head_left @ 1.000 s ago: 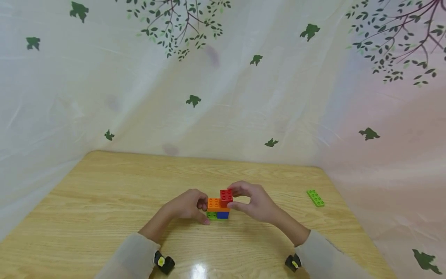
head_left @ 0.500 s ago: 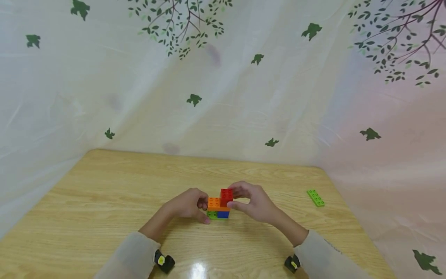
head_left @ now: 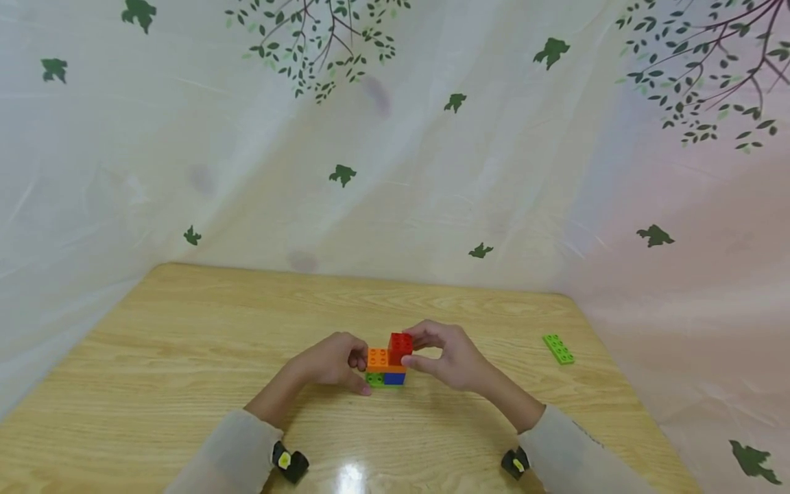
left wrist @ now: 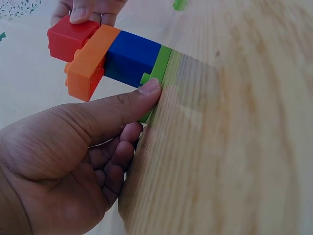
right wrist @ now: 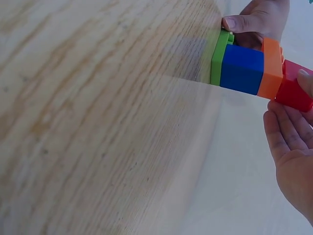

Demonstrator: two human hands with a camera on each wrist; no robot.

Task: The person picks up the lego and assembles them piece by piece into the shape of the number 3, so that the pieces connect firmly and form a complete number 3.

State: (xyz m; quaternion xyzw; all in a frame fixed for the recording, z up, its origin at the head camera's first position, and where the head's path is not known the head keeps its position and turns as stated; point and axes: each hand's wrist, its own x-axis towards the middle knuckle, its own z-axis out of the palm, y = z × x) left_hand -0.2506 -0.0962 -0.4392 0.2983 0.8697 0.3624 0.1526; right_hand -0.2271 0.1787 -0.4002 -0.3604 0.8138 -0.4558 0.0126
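Observation:
A small stack of toy building bricks stands on the wooden table between the two hands. At its bottom is a thin green brick, bearing a blue brick. An orange brick lies across the blue one and overhangs to the left. On the orange brick's right end sits a red brick, touching it. My left hand pinches the green brick at its left end, thumb in front. With thumb and fingers my right hand grips the red brick from the right. Some fingertips are hidden behind the bricks.
A separate flat green brick lies to the right on the wooden table. Pale cloth printed with leaves and birds hangs behind the table and along its sides.

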